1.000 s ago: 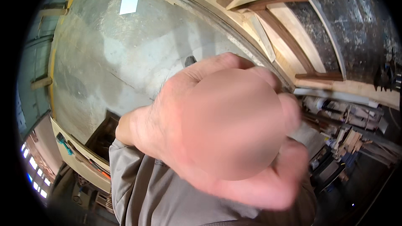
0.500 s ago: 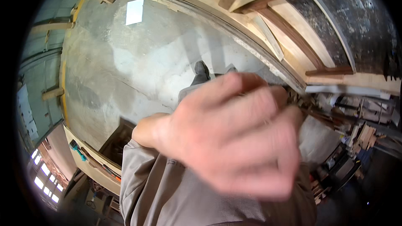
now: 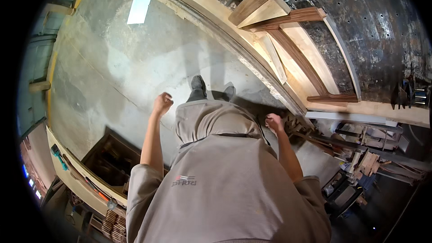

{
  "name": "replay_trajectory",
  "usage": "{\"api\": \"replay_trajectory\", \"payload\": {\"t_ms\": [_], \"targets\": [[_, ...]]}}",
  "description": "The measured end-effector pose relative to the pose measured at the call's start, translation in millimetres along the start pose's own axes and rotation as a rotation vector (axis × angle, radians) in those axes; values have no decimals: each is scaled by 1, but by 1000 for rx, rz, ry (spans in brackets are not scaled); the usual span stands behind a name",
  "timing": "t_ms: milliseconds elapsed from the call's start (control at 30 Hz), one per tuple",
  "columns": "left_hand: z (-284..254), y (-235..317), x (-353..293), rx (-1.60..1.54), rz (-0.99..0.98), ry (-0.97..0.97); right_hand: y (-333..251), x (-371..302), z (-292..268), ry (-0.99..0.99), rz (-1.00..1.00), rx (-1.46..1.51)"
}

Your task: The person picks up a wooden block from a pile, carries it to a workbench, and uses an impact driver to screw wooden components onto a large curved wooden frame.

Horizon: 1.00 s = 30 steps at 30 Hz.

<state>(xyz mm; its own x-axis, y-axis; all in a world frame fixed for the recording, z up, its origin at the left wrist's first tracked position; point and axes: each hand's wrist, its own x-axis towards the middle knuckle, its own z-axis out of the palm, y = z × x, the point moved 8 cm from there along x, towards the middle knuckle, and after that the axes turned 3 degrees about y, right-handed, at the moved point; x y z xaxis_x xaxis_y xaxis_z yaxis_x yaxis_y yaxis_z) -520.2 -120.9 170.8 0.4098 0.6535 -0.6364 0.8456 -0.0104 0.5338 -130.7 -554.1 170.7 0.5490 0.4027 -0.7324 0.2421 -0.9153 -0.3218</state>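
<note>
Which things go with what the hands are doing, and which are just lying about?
Probably with the hands:
left hand and right hand, nothing visibly held;
brown wooden frame on the dark workbench, nearer the right hand.

Seemingly just lying about:
teal tool at left;
wood offcuts at right.

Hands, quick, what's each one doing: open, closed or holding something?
Left hand: loosely curled, no held thing visible; whether fully closed cannot be told.
Right hand: also curled, nothing visible held; full closure cannot be told.

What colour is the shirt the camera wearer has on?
The shirt is greyish brown, showing best in the head view.
</note>
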Motion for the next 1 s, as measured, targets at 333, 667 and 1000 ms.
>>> {"api": "replay_trajectory", "payload": {"t_ms": [333,667,1000], "targets": [[73,-173,-58,-770,-563,179,-202,60,-206,453,-638,-548],[148,-64,-145,-899,-541,468,-336,181,-305,714,-1111,-1029],[375,-57,-270,-1103,-1010,334,-341,266,-299,626,-1084,-1338]]}}
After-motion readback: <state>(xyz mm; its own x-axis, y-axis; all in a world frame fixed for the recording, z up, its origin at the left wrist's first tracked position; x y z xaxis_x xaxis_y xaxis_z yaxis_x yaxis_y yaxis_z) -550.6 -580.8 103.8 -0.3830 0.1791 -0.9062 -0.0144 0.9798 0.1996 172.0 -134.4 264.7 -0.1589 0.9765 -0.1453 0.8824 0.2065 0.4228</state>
